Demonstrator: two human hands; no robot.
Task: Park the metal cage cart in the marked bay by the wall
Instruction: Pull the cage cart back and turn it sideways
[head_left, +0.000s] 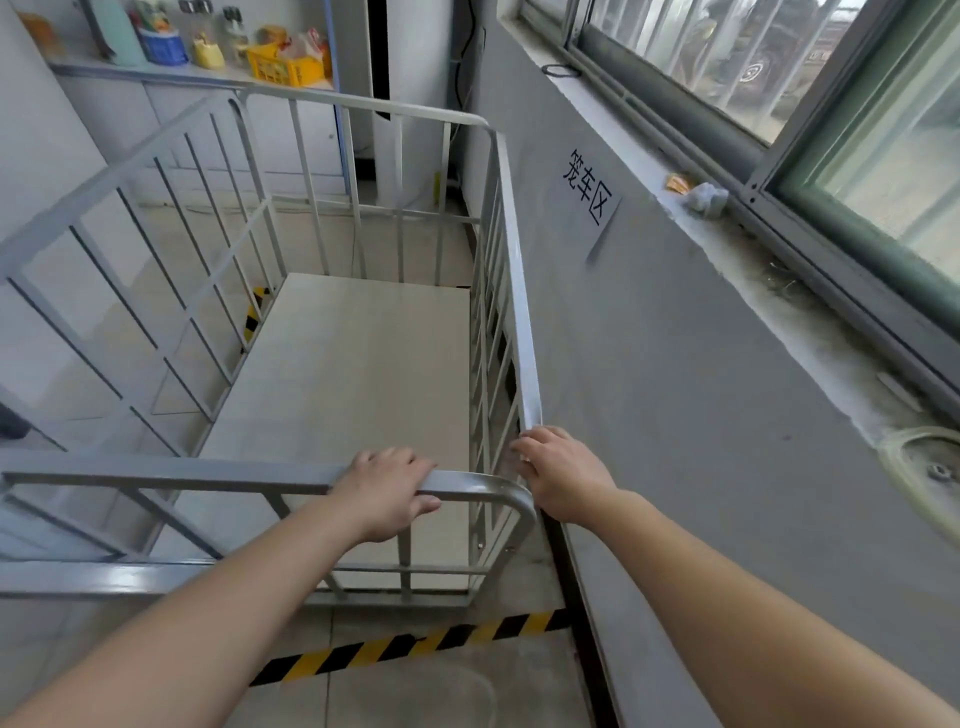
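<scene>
Two bare hands grip the grey metal cage cart (363, 291): left hand (387, 491) wraps the near rail, right hand (558, 478) curls on the wall-side rail. Cart sits mid-frame, just beside the grey wall (675, 389), past the yellow-black floor tape (415, 647) at the bottom.

The cage cart (498, 171) is grey-painted metal tube with a soft sheen — glossiest at the rounded near corner. Inside it, the deck (358, 374) looks like pale, smooth, matt board. Beside the cart, the wall (701, 415) is matt grey paint, with a paper sign (589, 189) stuck on. Below the cart, floor tape (415, 647) is smooth, black-and-yellow.
</scene>
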